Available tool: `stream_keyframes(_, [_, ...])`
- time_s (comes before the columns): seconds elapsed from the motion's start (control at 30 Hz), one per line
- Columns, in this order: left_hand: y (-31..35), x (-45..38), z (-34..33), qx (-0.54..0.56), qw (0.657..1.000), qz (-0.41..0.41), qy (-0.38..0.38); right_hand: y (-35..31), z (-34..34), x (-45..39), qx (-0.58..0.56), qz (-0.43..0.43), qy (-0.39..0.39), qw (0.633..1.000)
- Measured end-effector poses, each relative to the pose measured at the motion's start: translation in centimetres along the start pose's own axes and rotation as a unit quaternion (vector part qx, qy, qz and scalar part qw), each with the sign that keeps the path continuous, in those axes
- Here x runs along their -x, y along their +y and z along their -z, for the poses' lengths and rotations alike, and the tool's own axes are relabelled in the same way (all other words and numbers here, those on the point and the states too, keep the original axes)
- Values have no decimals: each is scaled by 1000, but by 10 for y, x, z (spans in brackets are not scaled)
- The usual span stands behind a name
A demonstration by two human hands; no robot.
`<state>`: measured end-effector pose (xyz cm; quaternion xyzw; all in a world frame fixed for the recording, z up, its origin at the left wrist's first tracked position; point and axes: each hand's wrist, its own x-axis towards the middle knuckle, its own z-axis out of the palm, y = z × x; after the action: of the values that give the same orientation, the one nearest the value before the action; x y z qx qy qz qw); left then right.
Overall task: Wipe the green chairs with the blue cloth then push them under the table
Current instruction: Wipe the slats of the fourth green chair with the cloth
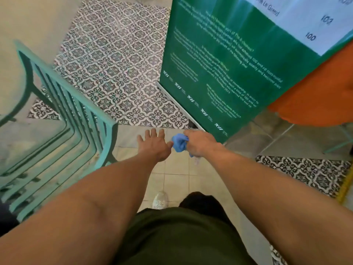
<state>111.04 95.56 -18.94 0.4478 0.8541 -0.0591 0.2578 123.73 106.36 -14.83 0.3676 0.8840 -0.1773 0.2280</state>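
Observation:
A mint-green slatted metal chair [63, 119] stands at the left, its backrest top running diagonally toward the centre. The blue cloth [179, 143] is bunched up in my right hand [200, 143], which is closed around it above the pale floor tiles. Just left of the cloth, my left hand [153, 144] is spread flat, fingers apart, holding nothing, its thumb nearly touching the cloth. Both hands hover to the right of the chair's corner and touch no part of the chair.
A tall green banner stand [219, 73] with white text rises directly ahead at right, its base rail on the patterned floor tiles. An orange round table [315, 100] with thin legs sits at the right. My shoe [160, 199] shows below.

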Motion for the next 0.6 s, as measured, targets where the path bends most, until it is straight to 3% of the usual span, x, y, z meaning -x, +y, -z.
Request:
stream_keyframes(0.2, [-1, -94, 44, 31, 999, 39, -4, 10, 61, -106, 19, 23, 4, 1000])
stream_keyframes(0.6, [-30, -258, 138, 147, 958, 247, -1, -17, 204, -325, 72, 232, -44, 969])
